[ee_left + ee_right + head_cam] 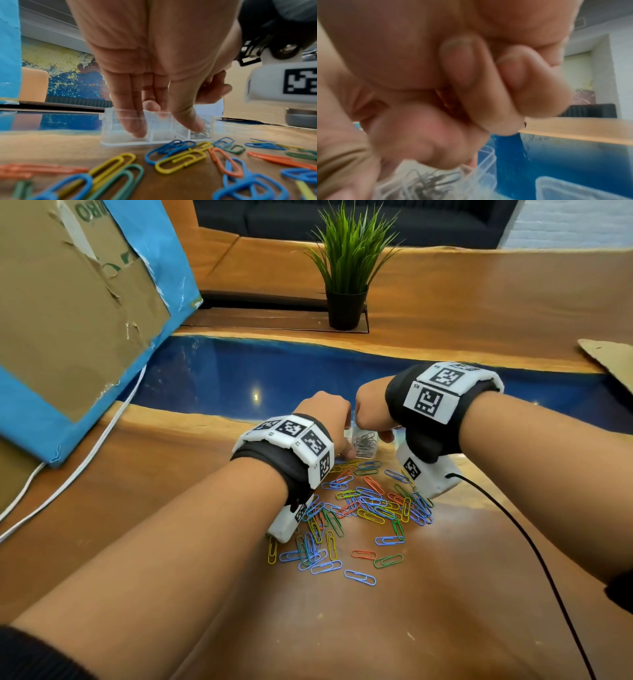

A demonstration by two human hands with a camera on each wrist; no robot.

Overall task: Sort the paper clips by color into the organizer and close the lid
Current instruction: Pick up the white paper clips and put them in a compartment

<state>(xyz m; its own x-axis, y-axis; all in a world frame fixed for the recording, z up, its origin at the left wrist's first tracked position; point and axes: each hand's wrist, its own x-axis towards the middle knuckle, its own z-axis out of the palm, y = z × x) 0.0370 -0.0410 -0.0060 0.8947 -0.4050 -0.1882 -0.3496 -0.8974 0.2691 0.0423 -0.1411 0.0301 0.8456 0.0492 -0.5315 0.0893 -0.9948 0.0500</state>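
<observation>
A clear plastic organizer (347, 436) stands on the wooden table beyond a scatter of blue, yellow, green and orange paper clips (370, 501). One compartment holds grey metal clips (364, 445). My left hand (322, 419) rests its straight fingers (135, 125) on the organizer's front wall (164, 135), thumb over the grey clips (204, 131). My right hand (373, 412) hovers over the organizer with curled fingers. In the right wrist view its fingertips (496, 125) pinch a blurred blue clip (508, 143) above the rim (488, 155). The open lid (573, 189) lies beside it.
A blue resin strip (274, 378) crosses the table behind the organizer. A potted plant (346, 268) stands farther back. A torn cardboard box with blue wrap (68, 320) is at the left with a white cable (68, 474). A black cable (531, 542) trails right; cardboard (613, 357) lies far right.
</observation>
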